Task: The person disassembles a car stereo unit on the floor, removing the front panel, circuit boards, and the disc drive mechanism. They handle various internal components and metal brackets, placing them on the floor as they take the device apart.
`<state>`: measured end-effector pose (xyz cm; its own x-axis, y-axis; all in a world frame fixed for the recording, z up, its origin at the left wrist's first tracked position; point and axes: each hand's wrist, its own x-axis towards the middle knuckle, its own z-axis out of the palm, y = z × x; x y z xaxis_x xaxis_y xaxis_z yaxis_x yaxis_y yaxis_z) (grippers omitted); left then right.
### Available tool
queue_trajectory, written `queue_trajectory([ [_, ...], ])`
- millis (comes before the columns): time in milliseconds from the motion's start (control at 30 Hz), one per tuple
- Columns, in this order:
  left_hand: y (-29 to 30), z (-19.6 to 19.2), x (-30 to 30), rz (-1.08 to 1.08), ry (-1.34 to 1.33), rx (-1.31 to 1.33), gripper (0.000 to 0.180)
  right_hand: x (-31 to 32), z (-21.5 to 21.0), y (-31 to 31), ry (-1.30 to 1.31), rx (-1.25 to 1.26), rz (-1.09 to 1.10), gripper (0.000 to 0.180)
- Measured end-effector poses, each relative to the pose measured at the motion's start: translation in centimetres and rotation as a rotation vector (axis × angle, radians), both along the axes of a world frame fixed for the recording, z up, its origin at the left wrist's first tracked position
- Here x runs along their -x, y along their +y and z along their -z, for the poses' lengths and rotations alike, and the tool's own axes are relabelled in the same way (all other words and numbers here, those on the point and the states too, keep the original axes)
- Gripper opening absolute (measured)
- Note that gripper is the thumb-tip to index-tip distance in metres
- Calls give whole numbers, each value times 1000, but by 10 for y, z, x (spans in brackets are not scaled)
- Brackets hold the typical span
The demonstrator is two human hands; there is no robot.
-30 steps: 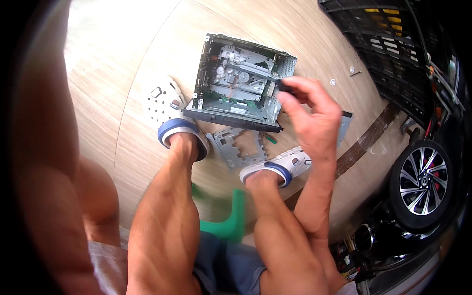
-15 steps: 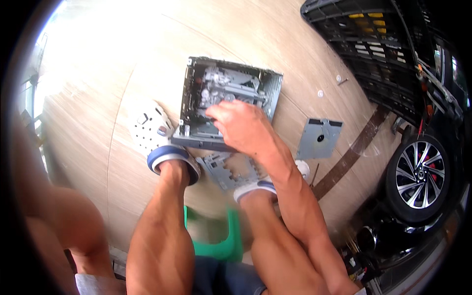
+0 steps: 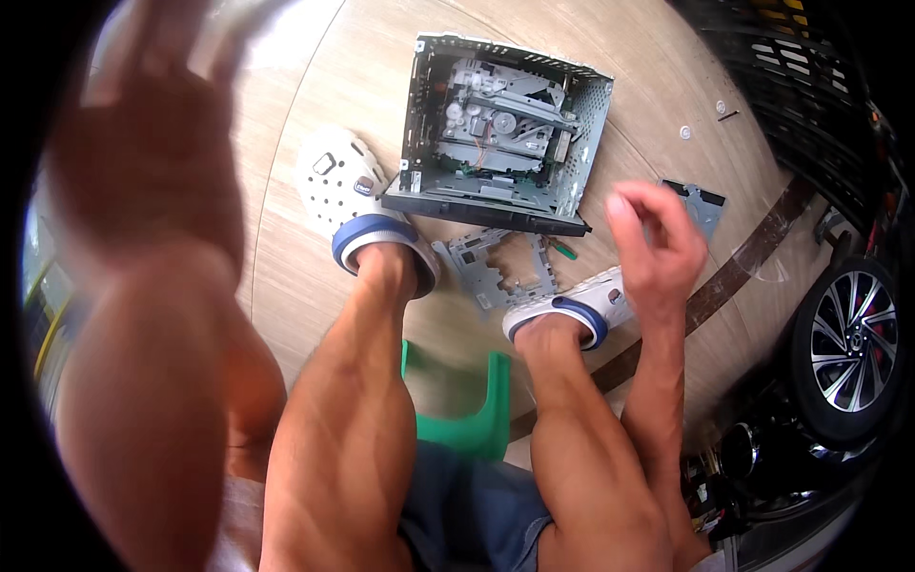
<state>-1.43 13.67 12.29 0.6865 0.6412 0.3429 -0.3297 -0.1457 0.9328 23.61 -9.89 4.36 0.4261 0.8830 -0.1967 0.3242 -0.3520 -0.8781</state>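
An open-topped metal electronics unit (image 3: 491, 205), apparently a disc player, rests on the floor in front of my feet. Inside it show a disc mechanism (image 3: 505, 122) with white gears, thin wires and a green circuit board. My right hand (image 3: 662, 248) hovers to the right of the unit, apart from it, thumb and forefinger curled together; whatever they may pinch is too small to see. Close to the camera at upper left, my left hand (image 3: 152, 162) is raised and blurred, fingers stretched out and apart, with nothing seen in it.
Between my white clogs (image 3: 348, 181) lie a cut-out metal plate (image 3: 486, 272) and a green-handled tool (image 3: 563, 250). A flat metal cover (image 3: 703, 212) is beyond my right hand. A green stool (image 3: 477, 429), black crate (image 3: 762, 57) and car wheel (image 3: 848, 334) surround me.
My right hand has come out of the unit and moved right. My left hand has risen into view at upper left. The view has shifted, showing the unit higher and further right.
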Motion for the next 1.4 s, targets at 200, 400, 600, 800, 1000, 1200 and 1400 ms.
queue_trajectory([
  [200,-87,94,-3,-456,516,592,32,6,51,-105,-47,500,-170,29],
  [400,-116,111,-8,-572,681,653,32,46,76,-101,-281,602,-384,56],
  [600,-106,126,-8,-609,667,651,34,55,78,-89,-319,774,-465,56],
  [800,-117,139,-13,-557,658,715,35,57,95,-101,-320,710,-410,51],
  [1000,-114,135,-9,-543,675,740,38,49,74,-96,-268,646,-371,47],
  [1200,-114,134,-8,-538,715,695,37,25,48,-92,-242,503,-492,37],
  [1400,-116,135,-9,-553,695,678,37,9,19,-80,-100,425,-444,37],
])
